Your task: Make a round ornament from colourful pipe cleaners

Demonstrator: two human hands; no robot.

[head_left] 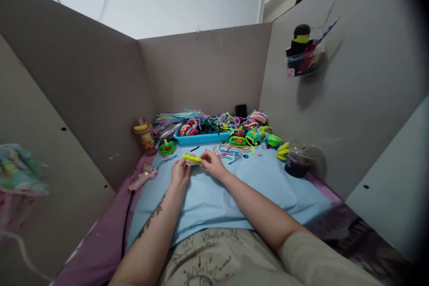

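A small yellow, pink and white pipe-cleaner piece (191,157) rests on the light blue cloth (234,192), held from both sides. My left hand (180,171) pinches its left end with curled fingers. My right hand (212,163) grips its right end, fingers bent. A short black pipe cleaner (194,148) lies just behind the piece. Both forearms stretch forward across the cloth.
A blue tray (203,138) of coloured pipe cleaners stands at the back, with finished bright pieces (256,134) beside it. A pink glue gun (144,176) lies left, a small jar (145,136) behind it. A lidded dark cup (298,161) sits right. Grey partition walls enclose the desk.
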